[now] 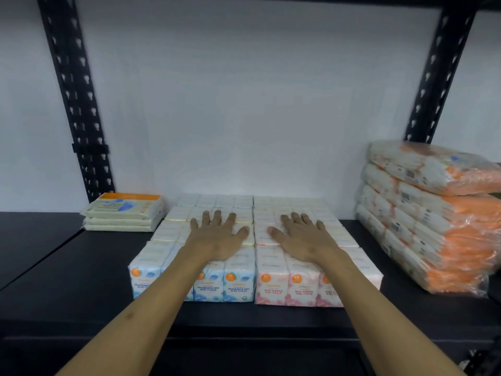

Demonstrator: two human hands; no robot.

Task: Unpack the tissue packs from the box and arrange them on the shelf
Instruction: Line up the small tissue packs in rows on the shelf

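Rows of mini tissue packs fill the middle of the black shelf (pixel 81 270). Blue fragrance-free packs (pixel 235 283) form the left half and pink rose-scented packs (pixel 273 286) the right half, edges touching. My left hand (pixel 217 234) lies flat, fingers spread, on top of the blue packs. Flat on the pink packs rests my right hand (pixel 301 237), fingers also spread. Neither hand grips anything. No box is in view.
A short stack of flat cream tissue packs (pixel 122 213) sits at the back left. Several large orange-and-white wrapped bundles (pixel 433 213) are piled at the right. Black perforated uprights (pixel 76 99) stand at both back corners against a white wall.
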